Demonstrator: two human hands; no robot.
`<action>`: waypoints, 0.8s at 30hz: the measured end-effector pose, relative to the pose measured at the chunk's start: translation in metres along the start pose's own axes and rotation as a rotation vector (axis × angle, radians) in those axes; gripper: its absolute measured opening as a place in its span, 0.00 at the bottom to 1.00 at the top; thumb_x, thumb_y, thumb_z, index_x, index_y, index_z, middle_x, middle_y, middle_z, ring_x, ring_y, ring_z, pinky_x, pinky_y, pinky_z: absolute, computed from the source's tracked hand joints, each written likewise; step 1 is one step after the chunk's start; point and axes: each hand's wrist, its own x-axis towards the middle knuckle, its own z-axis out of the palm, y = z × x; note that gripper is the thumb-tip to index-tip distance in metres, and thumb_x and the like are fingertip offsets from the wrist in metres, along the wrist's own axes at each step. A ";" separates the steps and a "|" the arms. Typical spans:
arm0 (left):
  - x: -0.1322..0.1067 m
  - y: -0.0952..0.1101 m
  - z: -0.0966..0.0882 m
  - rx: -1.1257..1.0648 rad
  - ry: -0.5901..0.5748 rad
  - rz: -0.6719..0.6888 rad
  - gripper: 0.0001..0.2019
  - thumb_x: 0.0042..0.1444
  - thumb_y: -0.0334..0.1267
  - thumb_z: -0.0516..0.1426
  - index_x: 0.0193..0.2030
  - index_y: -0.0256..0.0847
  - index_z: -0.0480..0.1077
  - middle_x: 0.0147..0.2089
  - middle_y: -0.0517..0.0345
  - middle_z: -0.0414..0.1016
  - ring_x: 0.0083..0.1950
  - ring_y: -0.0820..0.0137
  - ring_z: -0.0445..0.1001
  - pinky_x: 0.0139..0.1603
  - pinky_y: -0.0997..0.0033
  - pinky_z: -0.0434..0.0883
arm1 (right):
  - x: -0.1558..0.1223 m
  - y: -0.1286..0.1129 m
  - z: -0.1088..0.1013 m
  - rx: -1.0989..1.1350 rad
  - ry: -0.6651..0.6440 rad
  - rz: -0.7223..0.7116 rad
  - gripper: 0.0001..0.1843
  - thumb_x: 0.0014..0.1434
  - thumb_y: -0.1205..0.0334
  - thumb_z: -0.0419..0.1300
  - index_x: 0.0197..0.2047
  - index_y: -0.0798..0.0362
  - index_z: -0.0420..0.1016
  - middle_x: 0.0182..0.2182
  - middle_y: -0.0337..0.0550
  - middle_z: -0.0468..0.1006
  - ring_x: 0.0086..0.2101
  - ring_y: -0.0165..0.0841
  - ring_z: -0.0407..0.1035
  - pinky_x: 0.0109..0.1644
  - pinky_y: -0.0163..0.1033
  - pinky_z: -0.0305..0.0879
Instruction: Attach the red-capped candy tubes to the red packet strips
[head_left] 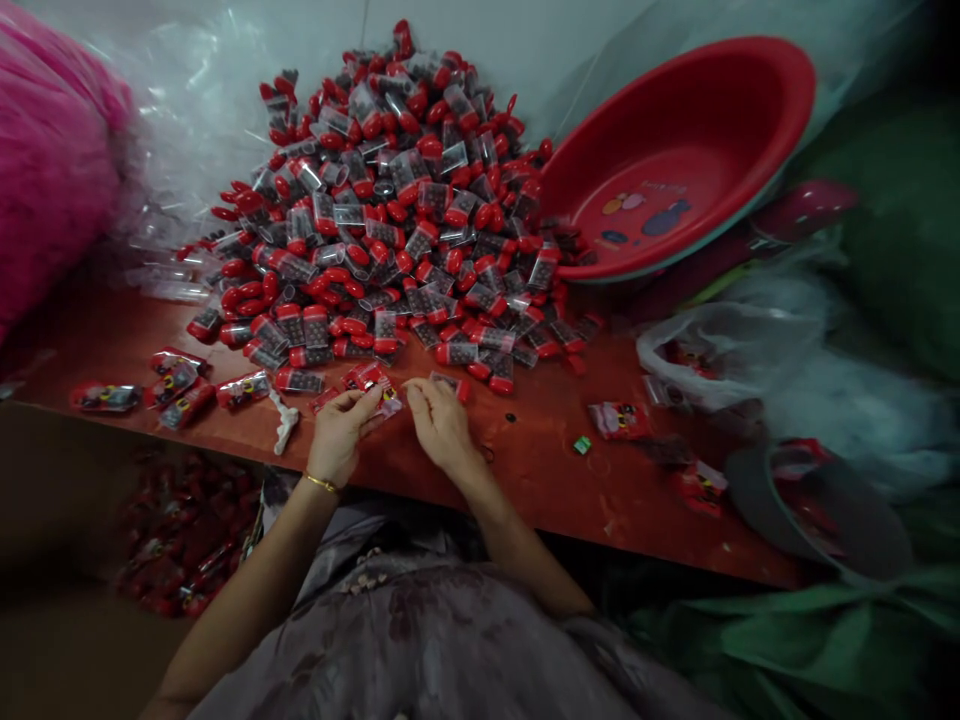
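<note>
A big heap of small clear tubes with red caps point(397, 200) covers the back of a red table point(540, 470). At the front edge, my left hand point(341, 432), with a gold bracelet on the wrist, pinches a small red printed packet point(379, 385). Close beside it my right hand point(442, 425) is curled, its fingertips on a red-capped tube point(450, 384). Both hands rest on the table just in front of the heap.
Several filled red packets point(176, 385) lie in a row at the left, more point(619, 420) at the right. A red plastic basin point(675, 160) leans at the back right. Clear plastic bags point(720, 345) are at the right, a pink bundle point(52, 160) at the left.
</note>
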 end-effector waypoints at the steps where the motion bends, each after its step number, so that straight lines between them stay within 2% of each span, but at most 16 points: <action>1: 0.000 0.002 0.000 -0.003 0.006 -0.017 0.20 0.25 0.41 0.72 0.24 0.35 0.70 0.24 0.61 0.75 0.25 0.76 0.73 0.30 0.77 0.71 | 0.001 0.006 -0.007 -0.148 0.002 0.002 0.16 0.63 0.57 0.49 0.45 0.55 0.73 0.44 0.51 0.76 0.45 0.40 0.66 0.52 0.48 0.59; 4: 0.001 0.005 0.002 -0.014 -0.006 -0.071 0.19 0.27 0.39 0.71 0.25 0.36 0.69 0.25 0.61 0.75 0.25 0.76 0.73 0.29 0.77 0.71 | -0.001 0.028 -0.026 -0.463 -0.073 0.015 0.17 0.60 0.64 0.53 0.51 0.54 0.72 0.53 0.54 0.71 0.54 0.48 0.58 0.59 0.60 0.46; 7: 0.000 0.001 0.004 -0.016 -0.060 -0.126 0.18 0.30 0.39 0.71 0.25 0.36 0.68 0.24 0.62 0.74 0.23 0.76 0.72 0.28 0.77 0.71 | -0.015 0.049 -0.042 -0.499 -0.201 -0.142 0.22 0.58 0.73 0.50 0.51 0.45 0.73 0.56 0.44 0.69 0.59 0.45 0.52 0.62 0.59 0.40; 9: -0.001 -0.003 0.004 -0.015 -0.080 -0.142 0.18 0.32 0.40 0.70 0.25 0.37 0.67 0.23 0.63 0.73 0.21 0.78 0.71 0.26 0.77 0.70 | -0.029 0.057 -0.051 -0.495 -0.180 -0.200 0.23 0.58 0.74 0.49 0.50 0.44 0.73 0.58 0.42 0.67 0.60 0.42 0.51 0.62 0.56 0.41; 11: -0.001 -0.008 0.005 -0.014 -0.083 -0.145 0.18 0.32 0.40 0.70 0.25 0.37 0.66 0.23 0.63 0.72 0.21 0.78 0.71 0.25 0.78 0.69 | -0.041 0.058 -0.056 -0.494 -0.078 -0.127 0.19 0.60 0.70 0.49 0.51 0.48 0.73 0.56 0.45 0.69 0.56 0.40 0.57 0.60 0.51 0.49; 13: -0.001 -0.011 0.005 -0.013 -0.084 -0.147 0.19 0.31 0.41 0.70 0.25 0.37 0.66 0.23 0.63 0.72 0.22 0.77 0.71 0.26 0.77 0.69 | -0.046 0.051 -0.055 -0.514 0.006 0.041 0.17 0.63 0.61 0.50 0.51 0.54 0.72 0.49 0.51 0.75 0.48 0.40 0.64 0.53 0.46 0.57; 16: -0.002 -0.012 0.006 -0.028 -0.109 -0.152 0.20 0.29 0.43 0.71 0.24 0.37 0.66 0.21 0.65 0.70 0.21 0.77 0.70 0.25 0.77 0.69 | -0.043 0.036 -0.041 -0.602 0.001 0.246 0.22 0.62 0.50 0.51 0.48 0.58 0.73 0.42 0.54 0.77 0.41 0.43 0.66 0.45 0.46 0.61; 18: -0.005 -0.011 0.006 -0.043 -0.136 -0.160 0.21 0.28 0.45 0.71 0.25 0.37 0.67 0.20 0.65 0.69 0.21 0.77 0.69 0.25 0.76 0.69 | -0.036 0.029 -0.030 -0.619 -0.021 0.268 0.21 0.60 0.49 0.53 0.45 0.58 0.73 0.43 0.56 0.75 0.41 0.44 0.65 0.44 0.46 0.60; 21: -0.009 -0.008 0.004 -0.060 -0.135 -0.167 0.21 0.29 0.46 0.71 0.26 0.37 0.68 0.21 0.63 0.71 0.24 0.74 0.72 0.27 0.75 0.69 | -0.030 0.027 -0.022 -0.464 -0.003 0.239 0.16 0.59 0.54 0.54 0.43 0.57 0.71 0.41 0.56 0.75 0.40 0.43 0.66 0.42 0.45 0.61; 24: -0.012 -0.005 0.000 -0.067 -0.110 -0.162 0.20 0.30 0.45 0.70 0.25 0.37 0.68 0.23 0.60 0.74 0.25 0.74 0.73 0.28 0.74 0.69 | -0.036 0.029 -0.029 -0.077 -0.011 0.268 0.14 0.58 0.54 0.53 0.42 0.55 0.69 0.33 0.48 0.76 0.31 0.36 0.68 0.35 0.40 0.63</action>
